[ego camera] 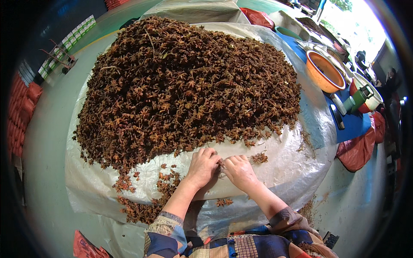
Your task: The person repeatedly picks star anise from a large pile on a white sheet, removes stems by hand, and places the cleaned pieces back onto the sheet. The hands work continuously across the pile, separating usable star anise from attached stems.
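A big heap of dried star anise (190, 87) lies on a pale plastic sheet (274, 167) before me. At the near edge of the heap, my left hand (203, 166) and my right hand (240, 171) meet with fingertips almost touching. They pinch a small brown star anise piece (220, 163), mostly hidden by the fingers. Just right of my right hand sits a small cluster of star anise (259, 157). Left of my left forearm is a smaller pile of star anise (142, 209), partly covered by the arm. Two loose star anise (224, 202) rest between my forearms.
On the right, a blue surface (355, 129) holds an orange basin (324, 72), a green flask (359, 98) and a dark phone-like object (337, 116). Thin stems (305, 140) lie on the sheet's right side. Red sacks (24, 109) and a hand truck (61, 59) stand at left.
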Demonstrator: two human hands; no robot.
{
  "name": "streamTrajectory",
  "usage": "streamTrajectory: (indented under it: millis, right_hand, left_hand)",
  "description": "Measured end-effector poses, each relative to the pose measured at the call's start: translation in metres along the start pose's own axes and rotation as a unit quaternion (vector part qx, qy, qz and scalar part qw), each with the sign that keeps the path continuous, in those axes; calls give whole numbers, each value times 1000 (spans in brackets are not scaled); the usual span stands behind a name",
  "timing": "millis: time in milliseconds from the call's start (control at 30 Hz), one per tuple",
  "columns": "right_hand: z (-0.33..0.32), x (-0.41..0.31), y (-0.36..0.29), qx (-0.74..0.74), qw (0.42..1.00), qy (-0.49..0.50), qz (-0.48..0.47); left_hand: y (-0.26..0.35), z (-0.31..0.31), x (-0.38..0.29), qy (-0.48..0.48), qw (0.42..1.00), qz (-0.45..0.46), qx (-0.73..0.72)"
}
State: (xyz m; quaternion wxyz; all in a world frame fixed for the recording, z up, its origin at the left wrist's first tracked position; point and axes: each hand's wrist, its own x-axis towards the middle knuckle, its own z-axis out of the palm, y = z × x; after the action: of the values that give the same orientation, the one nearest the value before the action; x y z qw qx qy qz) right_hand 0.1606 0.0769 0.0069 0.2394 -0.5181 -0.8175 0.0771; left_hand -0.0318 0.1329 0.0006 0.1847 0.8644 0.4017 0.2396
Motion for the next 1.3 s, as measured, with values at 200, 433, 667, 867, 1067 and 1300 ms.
streamTrajectory:
  millis: [200,433,667,867,1067,1300]
  right_hand:
    - [-20,-20,-5,105,986,111,68]
    - [-11,-27,-24,238,939,119,218]
    - [-15,-18,-30,267,935,-2,234]
    - [-49,-57,-46,171,981,-64,72]
    - [-125,-78,-19,290,915,80,269]
    - [-49,-44,-43,228,971,-50,58]
  left_hand:
    - [-3,2,-4,8,995,-41,-94]
    - [5,7,9,10,999,-19,-35]
    - [40,-19,-23,38,975,-34,-218]
    - [58,-40,-65,-22,995,68,-63]
    - [39,-70,-69,-10,989,-146,-11]
    - [73,-26,-61,-28,895,-104,-432]
